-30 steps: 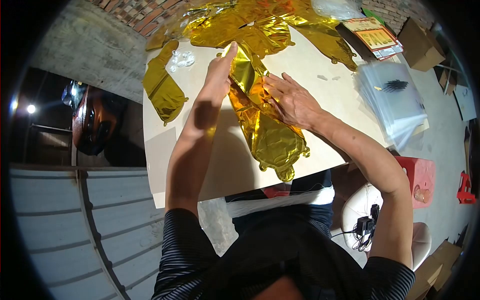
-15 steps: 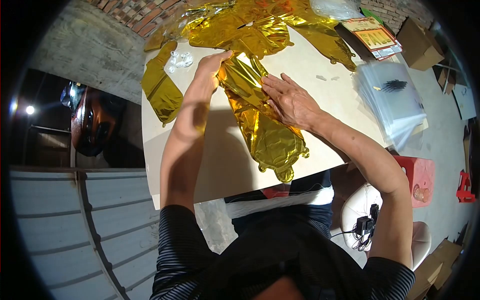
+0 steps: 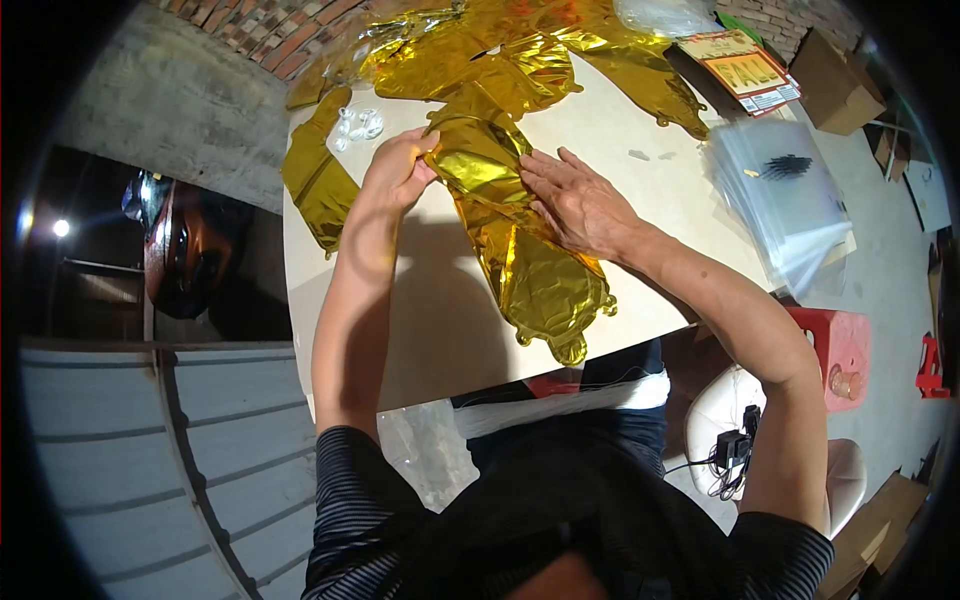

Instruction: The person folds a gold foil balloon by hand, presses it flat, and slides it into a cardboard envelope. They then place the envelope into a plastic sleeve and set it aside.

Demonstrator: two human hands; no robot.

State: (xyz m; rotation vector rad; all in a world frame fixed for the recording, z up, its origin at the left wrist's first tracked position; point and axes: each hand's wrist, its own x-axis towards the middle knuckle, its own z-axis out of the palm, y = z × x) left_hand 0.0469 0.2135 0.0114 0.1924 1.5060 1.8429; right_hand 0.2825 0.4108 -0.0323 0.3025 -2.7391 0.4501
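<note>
Head view. A gold foil balloon (image 3: 520,240), deflated and creased, lies lengthwise on the tabletop (image 3: 440,330) in front of the person. Its scalloped lower end is near the near edge and its upper part is folded over on itself. The surface is mirror-bright and heavily wrinkled.

The left hand (image 3: 395,170) has its grip clenched on the folded upper edge of the balloon, with the foil pinched between thumb and fingers. The right hand (image 3: 580,205) has its grip released: it lies flat, fingers spread, pressing on the balloon's middle from the right.

The tabletop is pale and matt. A second balloon (image 3: 315,185) hangs over its left edge, with small clear plastic pieces (image 3: 358,124) just beside it. A foil pile (image 3: 470,50) covers the far end. A stack of clear bags (image 3: 780,200) sits at the right edge.

In the room, a brick wall (image 3: 260,40) stands beyond the tabletop and the floor is concrete. A red stool (image 3: 840,350) and a cardboard box (image 3: 835,85) stand to the right, and a corrugated sheet (image 3: 130,450) lies to the lower left.

Printed cards (image 3: 745,70) at the far right corner carry large orange lettering that appears to read "FALL". The smaller print cannot be read.
</note>
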